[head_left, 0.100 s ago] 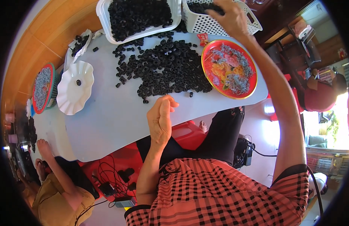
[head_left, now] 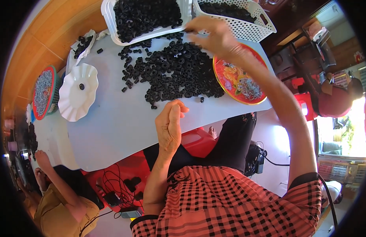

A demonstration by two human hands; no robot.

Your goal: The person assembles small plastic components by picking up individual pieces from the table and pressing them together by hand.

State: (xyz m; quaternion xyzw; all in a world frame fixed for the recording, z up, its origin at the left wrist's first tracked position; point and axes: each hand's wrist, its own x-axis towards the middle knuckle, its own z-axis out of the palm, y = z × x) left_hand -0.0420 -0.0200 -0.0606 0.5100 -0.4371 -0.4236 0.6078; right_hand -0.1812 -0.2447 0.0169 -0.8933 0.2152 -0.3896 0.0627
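My left hand point(head_left: 169, 125) is held at the table's near edge, its fingers curled closed. Whatever it may hold is hidden inside the fingers. Smeared by motion, my right hand point(head_left: 216, 36) reaches over the far side of the table, thumb and fingers apart, with nothing visible between them. Below and left of it spreads a pile of small black plastic parts point(head_left: 173, 69). Under my right forearm lies a round red flowered tray point(head_left: 222, 81), partly covered, with small silvery metal pieces point(head_left: 249, 89) on it.
At the far edge stand a white tub point(head_left: 112, 29) and a white perforated basket point(head_left: 254, 31), both holding black parts. A white scalloped dish point(head_left: 70, 104) with one black piece is at left, beside a red-rimmed basket point(head_left: 54, 93) of silvery pieces. Another person's hand point(head_left: 43, 160) rests nearby.
My right hand has left the white basket and swung left and nearer, toward the black pile. My left hand stays almost where it was.
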